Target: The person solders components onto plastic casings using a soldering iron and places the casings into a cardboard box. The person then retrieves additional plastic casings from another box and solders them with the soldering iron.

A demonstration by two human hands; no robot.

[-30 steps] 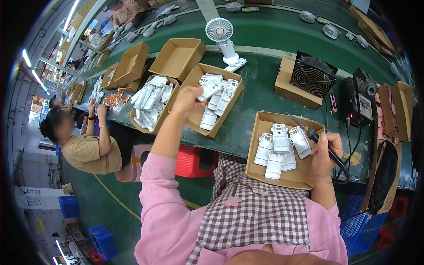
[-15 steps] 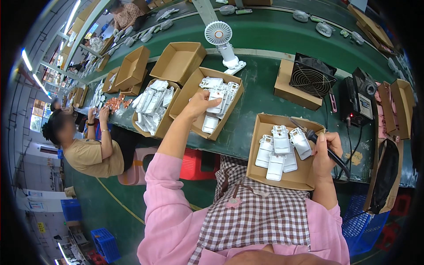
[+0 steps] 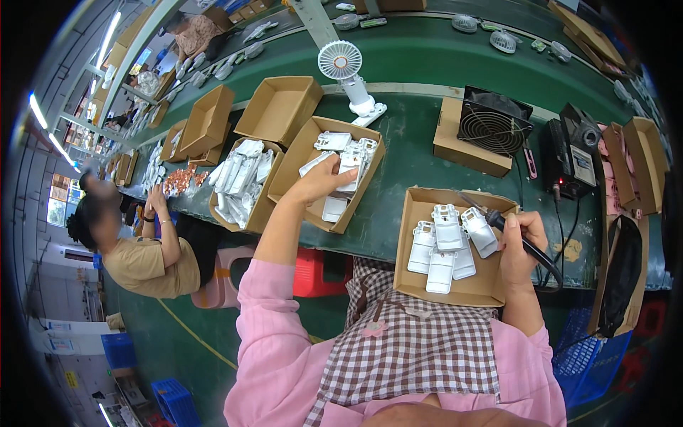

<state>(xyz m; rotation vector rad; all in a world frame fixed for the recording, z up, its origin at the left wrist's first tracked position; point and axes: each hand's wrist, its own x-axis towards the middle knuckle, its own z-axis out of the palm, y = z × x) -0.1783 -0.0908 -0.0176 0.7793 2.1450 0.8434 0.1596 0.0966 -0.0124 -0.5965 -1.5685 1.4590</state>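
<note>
My left hand [image 3: 321, 181] reaches into a cardboard box [image 3: 284, 186] of white plastic casings [image 3: 351, 162]. Its fingers are bent round a tilted white casing [image 3: 315, 164], partly hidden by the hand; the thumb lies over the pile. In my right hand [image 3: 521, 245] is a soldering iron [image 3: 509, 226] with a black handle and cable. Its thin tip points up and left, over the far right rim of a nearer cardboard tray [image 3: 407, 274]. Several flat white casings [image 3: 446, 231] lie overlapping in that tray, and my right hand is at its right side.
A small white fan [image 3: 348, 75] stands behind the boxes. At the right are a black grilled blower [image 3: 492, 128] and a black soldering station [image 3: 571, 160] with cables. Another box of white parts [image 3: 243, 178] and an angled box [image 3: 279, 107] stand left. A co-worker [image 3: 153, 260] sits far left.
My left hand has shifted slightly down within the box, and a casing now shows tilted beside its fingers. My right hand keeps the soldering iron in nearly the same place.
</note>
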